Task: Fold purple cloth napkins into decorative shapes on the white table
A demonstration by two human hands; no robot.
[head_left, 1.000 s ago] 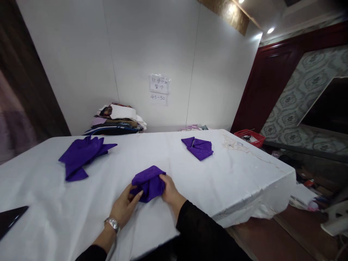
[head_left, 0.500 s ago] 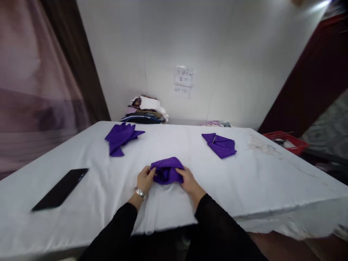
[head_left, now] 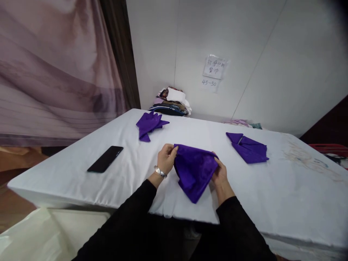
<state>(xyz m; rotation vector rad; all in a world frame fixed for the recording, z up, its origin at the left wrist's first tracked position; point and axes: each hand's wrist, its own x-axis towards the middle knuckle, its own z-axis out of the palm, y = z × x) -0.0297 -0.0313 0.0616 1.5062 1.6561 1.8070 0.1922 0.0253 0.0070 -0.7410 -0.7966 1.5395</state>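
Observation:
A purple cloth napkin (head_left: 195, 172) is stretched between my two hands near the front edge of the table, its lower part hanging to a point. My left hand (head_left: 166, 158), with a silver bracelet at the wrist, pinches its upper left corner between thumb and fingers. At the upper right corner my right hand (head_left: 219, 174) grips the fabric, its fingers partly hidden behind it. Two more purple napkins lie on the table: a folded one with several points (head_left: 150, 125) at the far left, and a flatter folded one (head_left: 248, 148) to the right.
A white cloth covers the table (head_left: 130, 159). On it lie a black phone (head_left: 105, 159) at left, a stack of folded clothes (head_left: 172, 101) by the wall and loose pale strings (head_left: 304, 159) at right. A red basket (head_left: 330, 148) stands beyond the right edge.
The bunched napkin has been opened out and raised between my hands, which are now further apart. My view has turned, so the table's left side shows more.

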